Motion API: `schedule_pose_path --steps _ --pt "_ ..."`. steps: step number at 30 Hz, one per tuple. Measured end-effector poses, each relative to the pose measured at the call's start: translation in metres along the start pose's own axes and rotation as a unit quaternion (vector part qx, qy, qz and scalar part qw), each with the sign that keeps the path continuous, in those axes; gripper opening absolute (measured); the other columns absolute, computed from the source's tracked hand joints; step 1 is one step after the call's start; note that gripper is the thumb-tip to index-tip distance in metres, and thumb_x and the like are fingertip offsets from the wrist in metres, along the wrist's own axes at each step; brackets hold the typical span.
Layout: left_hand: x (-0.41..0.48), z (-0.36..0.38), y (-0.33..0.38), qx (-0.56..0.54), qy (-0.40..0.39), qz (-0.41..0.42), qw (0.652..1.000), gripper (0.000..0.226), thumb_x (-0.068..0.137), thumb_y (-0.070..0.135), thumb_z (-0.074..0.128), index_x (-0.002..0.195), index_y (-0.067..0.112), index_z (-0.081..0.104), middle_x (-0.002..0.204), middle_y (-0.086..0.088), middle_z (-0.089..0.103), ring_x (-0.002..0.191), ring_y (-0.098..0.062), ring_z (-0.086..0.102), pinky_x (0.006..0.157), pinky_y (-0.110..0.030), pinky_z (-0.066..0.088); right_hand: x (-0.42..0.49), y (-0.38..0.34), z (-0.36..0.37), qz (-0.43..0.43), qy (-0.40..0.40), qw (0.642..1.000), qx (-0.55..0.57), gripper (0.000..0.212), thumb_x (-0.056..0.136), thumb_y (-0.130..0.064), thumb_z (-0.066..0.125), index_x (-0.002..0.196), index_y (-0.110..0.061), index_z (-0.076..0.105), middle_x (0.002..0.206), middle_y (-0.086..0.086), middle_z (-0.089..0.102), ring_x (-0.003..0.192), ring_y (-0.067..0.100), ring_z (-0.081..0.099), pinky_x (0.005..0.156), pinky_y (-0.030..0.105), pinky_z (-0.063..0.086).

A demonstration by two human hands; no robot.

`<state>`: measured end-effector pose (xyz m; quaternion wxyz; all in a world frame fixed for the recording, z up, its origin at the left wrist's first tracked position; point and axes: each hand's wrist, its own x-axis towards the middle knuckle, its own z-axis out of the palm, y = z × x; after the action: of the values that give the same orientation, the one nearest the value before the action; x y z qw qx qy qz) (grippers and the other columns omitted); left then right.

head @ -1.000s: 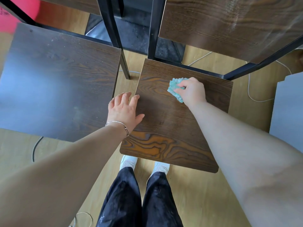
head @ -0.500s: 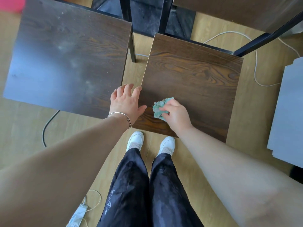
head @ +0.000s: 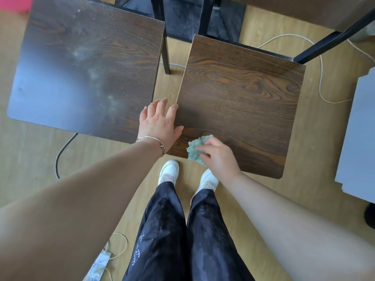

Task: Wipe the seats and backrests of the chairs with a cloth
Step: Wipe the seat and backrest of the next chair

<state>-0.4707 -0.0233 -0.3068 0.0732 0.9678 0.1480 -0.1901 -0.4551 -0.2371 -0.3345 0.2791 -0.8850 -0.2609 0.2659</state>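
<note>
Two dark wood-grain chair seats stand side by side below me. My right hand (head: 218, 157) grips a crumpled teal cloth (head: 195, 149) at the near left corner of the right seat (head: 243, 94), the cloth partly over the front edge. My left hand (head: 159, 122), with a thin bracelet on the wrist, rests flat with straight fingers on the left edge of that seat, over the gap between the chairs. The left seat (head: 81, 63) shows pale dusty smears. The backrests are out of view.
Black metal chair legs (head: 165, 49) and a frame bar (head: 332, 39) rise at the top. White cables (head: 320, 78) and a dark cable (head: 60, 151) lie on the wooden floor. A grey panel (head: 359, 134) sits at the right. My white shoes (head: 169, 171) stand under the seat's front edge.
My right hand has dragged the cloth from the far part of the right seat toward me to its near left corner. The camera view tilted downward; my left hand stayed on the seat edge.
</note>
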Motion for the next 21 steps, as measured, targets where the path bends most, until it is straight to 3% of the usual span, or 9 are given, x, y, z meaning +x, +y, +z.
schedule_pose_path --steps 5,8,11,16,21 --pt "0.032 -0.013 0.015 -0.004 0.013 0.007 1.0 0.063 0.093 0.055 0.046 0.146 0.028 0.027 0.156 -0.007 0.022 0.142 -0.03 0.019 0.115 -0.047 0.021 0.042 0.032 -0.068 0.088 0.16 0.983 0.014 0.019 0.082 -0.009 0.075 0.1 -0.007 0.077 0.1 0.006 0.064 0.087 0.019 0.063 0.082 0.023 0.049" --pt "0.054 -0.019 0.027 -0.007 0.02 0.019 1.0 0.063 0.092 0.055 0.047 0.145 0.028 0.029 0.155 -0.007 0.024 0.141 -0.03 0.021 0.114 -0.046 0.021 0.078 0.055 -0.117 0.168 0.18 0.969 -0.015 0.028 0.091 -0.022 0.07 0.116 -0.011 0.072 0.12 0.003 0.06 0.101 0.01 0.058 0.085 0.012 0.042" --pt "0.075 -0.026 0.038 -0.004 0.026 0.029 0.999 0.063 0.092 0.054 0.048 0.145 0.027 0.03 0.153 -0.007 0.025 0.139 -0.031 0.024 0.114 -0.046 0.022 0.112 0.08 -0.156 0.233 0.193 0.952 -0.046 0.034 0.093 -0.028 0.066 0.124 -0.014 0.067 0.128 0.0 0.056 0.107 0.01 0.056 0.075 0.006 0.04" --pt "0.099 -0.031 0.048 0.002 0.034 0.042 0.999 0.064 0.092 0.054 0.048 0.146 0.027 0.029 0.153 -0.007 0.025 0.138 -0.032 0.024 0.114 -0.048 0.023 0.144 0.107 -0.181 0.265 0.171 0.946 -0.074 0.036 0.094 -0.029 0.065 0.129 -0.019 0.065 0.131 0.002 0.054 0.111 0.019 0.058 0.079 0.02 0.046" --pt "0.105 -0.027 0.052 0.015 0.024 0.051 0.998 0.063 0.093 0.055 0.046 0.147 0.028 0.026 0.154 -0.006 0.024 0.139 -0.032 0.023 0.114 -0.048 0.023 0.142 0.113 -0.17 0.257 0.166 0.952 -0.019 0.037 0.095 -0.024 0.064 0.131 -0.017 0.062 0.131 0.001 0.052 0.115 0.018 0.055 0.094 0.029 0.053"
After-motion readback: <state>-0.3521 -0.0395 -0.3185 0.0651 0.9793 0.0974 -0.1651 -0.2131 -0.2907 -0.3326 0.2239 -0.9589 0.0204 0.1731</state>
